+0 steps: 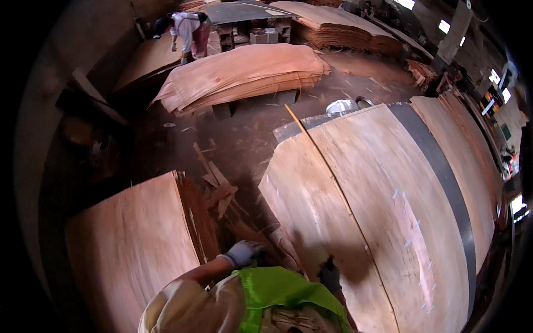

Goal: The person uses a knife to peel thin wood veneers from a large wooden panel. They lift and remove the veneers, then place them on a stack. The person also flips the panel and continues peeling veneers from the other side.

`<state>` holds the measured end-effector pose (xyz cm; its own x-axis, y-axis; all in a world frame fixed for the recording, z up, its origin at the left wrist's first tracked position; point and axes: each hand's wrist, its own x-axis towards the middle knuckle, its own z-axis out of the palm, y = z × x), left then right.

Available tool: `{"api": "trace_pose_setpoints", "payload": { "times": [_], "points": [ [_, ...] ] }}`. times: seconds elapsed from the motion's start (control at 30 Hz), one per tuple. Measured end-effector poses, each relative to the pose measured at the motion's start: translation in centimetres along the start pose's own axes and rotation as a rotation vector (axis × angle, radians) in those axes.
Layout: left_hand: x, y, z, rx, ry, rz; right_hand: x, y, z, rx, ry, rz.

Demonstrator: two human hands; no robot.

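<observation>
My left hand (244, 253), in a whitish glove with dark fingers, is held low in the gap between a veneer stack and the work table. A curled strip of veneer (284, 244) hangs at the table edge just to its right; whether the fingers grip it is unclear. My right hand (328, 273), dark-gloved and mostly hidden behind my green apron (294, 288), is by the near left edge of a wide veneer sheet (366, 161). Its fingers are in shadow. A thin long stick (335, 177) lies across that sheet, and small pale tape pieces line a pinkish patch (416, 244).
A tall veneer stack (133, 244) stands at my left. Scraps (219, 186) litter the floor between stack and table. Another veneer pile (244, 75) rests on low supports ahead. A person (191, 33) bends over sheets at the far left. More veneer (455, 150) lies right of a dark strip (438, 161).
</observation>
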<state>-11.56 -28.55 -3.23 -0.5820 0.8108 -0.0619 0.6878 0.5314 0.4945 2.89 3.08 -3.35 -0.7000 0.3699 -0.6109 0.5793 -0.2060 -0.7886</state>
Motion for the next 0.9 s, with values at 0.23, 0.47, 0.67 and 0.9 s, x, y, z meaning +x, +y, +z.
{"api": "trace_pose_setpoints", "payload": {
  "times": [0.23, 0.47, 0.67, 0.9],
  "points": [
    [-3.2, -11.2, -6.0, -0.080, 0.228, -0.334, 9.6, -10.3, 14.7, -0.164, -0.374, -0.248],
    [3.9, -16.7, -12.1, 0.020, 0.140, -0.267, 17.5, -19.0, 20.7, -0.100, -0.441, -0.182],
    [13.1, -24.8, -16.3, 0.211, 0.193, -0.052, 27.8, -23.1, 25.9, 0.235, -0.521, -0.460],
    [24.5, -32.8, -22.7, -0.058, -0.047, -0.139, 32.1, -30.2, 31.2, 0.463, -0.279, 0.002]
  ]
}}
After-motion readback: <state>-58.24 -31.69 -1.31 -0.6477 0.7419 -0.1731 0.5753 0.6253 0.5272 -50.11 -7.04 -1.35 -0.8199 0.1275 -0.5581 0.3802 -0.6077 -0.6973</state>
